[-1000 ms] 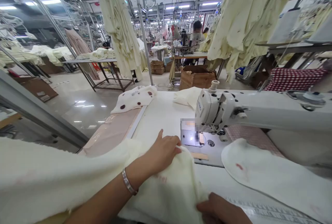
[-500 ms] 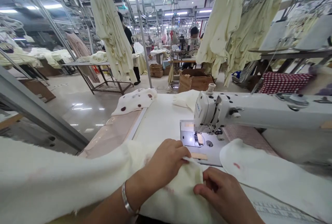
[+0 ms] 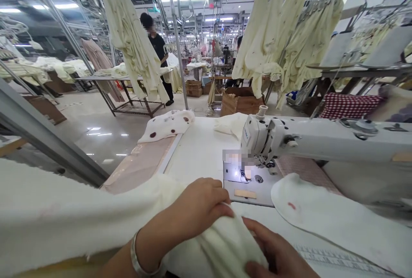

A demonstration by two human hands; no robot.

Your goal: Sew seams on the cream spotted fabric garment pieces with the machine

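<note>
Pale cream fabric (image 3: 225,243) lies bunched in front of me, spreading off to the left edge of the view. My left hand (image 3: 201,203), with a silver bangle at the wrist, pinches its upper edge. Lower and to the right, my right hand (image 3: 270,243) grips the same fabric, thumb on the near side and fingers partly hidden behind it. Just beyond the hands stands a white sewing machine (image 3: 262,136), its lit needle plate (image 3: 233,173) apart from the fabric. A cream fabric piece (image 3: 334,218) with a small red mark rests on the table at right.
Spotted white fabric (image 3: 167,125) sits at the table's far left corner. A measuring tape print (image 3: 328,258) runs along the near right table surface. Cream garments (image 3: 128,37) hang beyond, near a cardboard box (image 3: 241,101). A person in black (image 3: 157,50) stands behind a side table.
Both hands have moved slightly down, and the fabric between them is now folded and bunched. The right hand has closed further round it. The person in the background has come more into sight.
</note>
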